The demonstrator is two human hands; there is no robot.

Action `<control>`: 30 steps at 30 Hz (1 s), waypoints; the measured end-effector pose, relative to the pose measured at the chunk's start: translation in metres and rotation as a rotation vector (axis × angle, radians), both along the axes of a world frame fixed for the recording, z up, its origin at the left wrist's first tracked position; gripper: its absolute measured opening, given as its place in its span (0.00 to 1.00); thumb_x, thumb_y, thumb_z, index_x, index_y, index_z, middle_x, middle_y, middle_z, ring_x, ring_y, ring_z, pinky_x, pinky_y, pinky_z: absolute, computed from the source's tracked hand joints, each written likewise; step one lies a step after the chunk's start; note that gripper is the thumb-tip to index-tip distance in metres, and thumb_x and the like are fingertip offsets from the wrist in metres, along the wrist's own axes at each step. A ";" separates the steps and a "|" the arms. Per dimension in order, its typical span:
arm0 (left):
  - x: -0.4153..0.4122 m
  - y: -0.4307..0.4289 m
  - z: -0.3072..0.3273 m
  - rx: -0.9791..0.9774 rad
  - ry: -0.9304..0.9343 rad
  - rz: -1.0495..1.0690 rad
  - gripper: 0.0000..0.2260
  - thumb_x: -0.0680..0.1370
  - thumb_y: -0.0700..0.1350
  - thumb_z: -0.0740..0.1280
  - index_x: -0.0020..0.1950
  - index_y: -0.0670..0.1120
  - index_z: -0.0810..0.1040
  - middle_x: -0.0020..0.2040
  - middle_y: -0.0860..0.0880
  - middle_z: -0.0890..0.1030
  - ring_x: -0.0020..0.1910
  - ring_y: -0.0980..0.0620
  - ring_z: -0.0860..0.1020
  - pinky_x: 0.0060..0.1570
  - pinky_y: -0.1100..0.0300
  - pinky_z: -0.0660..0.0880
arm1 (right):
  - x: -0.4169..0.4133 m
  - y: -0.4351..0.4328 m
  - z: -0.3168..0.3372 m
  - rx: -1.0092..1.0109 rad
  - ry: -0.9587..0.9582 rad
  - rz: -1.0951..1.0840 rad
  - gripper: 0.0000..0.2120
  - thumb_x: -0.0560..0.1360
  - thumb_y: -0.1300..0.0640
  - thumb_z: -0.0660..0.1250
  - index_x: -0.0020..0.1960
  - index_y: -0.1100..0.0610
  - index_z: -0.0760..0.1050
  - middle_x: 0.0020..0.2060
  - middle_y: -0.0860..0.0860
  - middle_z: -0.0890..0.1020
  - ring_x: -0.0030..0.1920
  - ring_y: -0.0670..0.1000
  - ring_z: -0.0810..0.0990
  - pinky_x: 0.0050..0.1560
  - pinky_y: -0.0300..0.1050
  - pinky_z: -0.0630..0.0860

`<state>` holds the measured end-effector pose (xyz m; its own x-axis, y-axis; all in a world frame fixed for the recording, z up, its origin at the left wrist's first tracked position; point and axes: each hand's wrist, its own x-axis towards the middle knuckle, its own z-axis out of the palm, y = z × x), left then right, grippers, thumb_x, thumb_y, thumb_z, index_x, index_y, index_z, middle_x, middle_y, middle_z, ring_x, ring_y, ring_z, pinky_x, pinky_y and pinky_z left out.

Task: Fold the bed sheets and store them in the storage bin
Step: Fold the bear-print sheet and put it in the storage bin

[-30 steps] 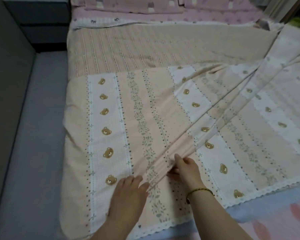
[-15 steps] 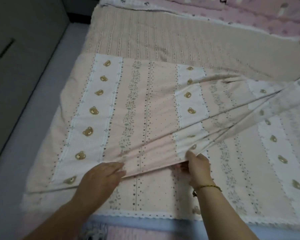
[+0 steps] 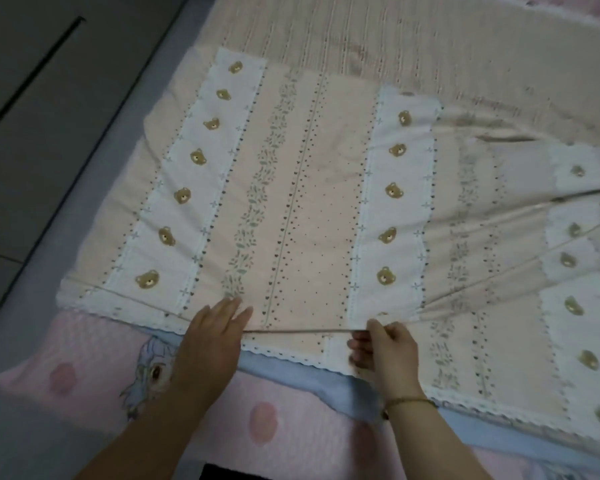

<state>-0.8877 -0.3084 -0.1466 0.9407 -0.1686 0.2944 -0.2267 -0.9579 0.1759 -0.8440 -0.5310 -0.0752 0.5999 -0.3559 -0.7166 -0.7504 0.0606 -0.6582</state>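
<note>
Peach-and-white striped cotton bed sheet with brown bear print (image 3: 291, 202): lies spread on the bed, doubled over on itself. It rests on a beige ribbed woven blanket (image 3: 395, 46) at the far side and a pink quilted bed cover with blue trim (image 3: 84, 375) at the near side.

Change over the last second: the free edge of the upper layer was previously raised as a diagonal ridge in the middle of the sheet. It has been drawn down toward the person and now runs just beside the white scalloped lace hem (image 3: 278, 353) of the lower layer. The left portion lies flat; the right portion still rises in taut creases toward the right border of view.

Left grip (image 3: 212, 337): open, fingers straight, palm down, pressing the upper edge onto the lower layer.

Right grip (image 3: 381, 348): closed on the sheet, thumb above and fingers curled beneath, pinching the upper edge. A thin gold-coloured bracelet (image 3: 409, 401) sits on that wrist.

Assessment: the first fold is nearly aligned at the left, not yet at the right. The next action probably calls for bringing the right portion down to the hem and smoothing the creases. Risk: an uneven pull would skew the edges. Further folds remain.

Storage bin: not in view
</note>
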 end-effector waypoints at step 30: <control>0.018 -0.104 0.034 -0.044 -0.004 -0.447 0.16 0.73 0.39 0.57 0.46 0.40 0.84 0.49 0.42 0.84 0.49 0.42 0.82 0.54 0.55 0.66 | -0.008 -0.149 0.019 -0.396 -0.285 -0.513 0.09 0.73 0.69 0.59 0.46 0.59 0.73 0.34 0.49 0.75 0.36 0.46 0.72 0.41 0.38 0.71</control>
<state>-0.8692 -0.4121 -0.1129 0.7772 -0.5456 0.3135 -0.6175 -0.7572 0.2130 -0.8525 -0.6796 -0.0563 0.4319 -0.8453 -0.3147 -0.4864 0.0756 -0.8705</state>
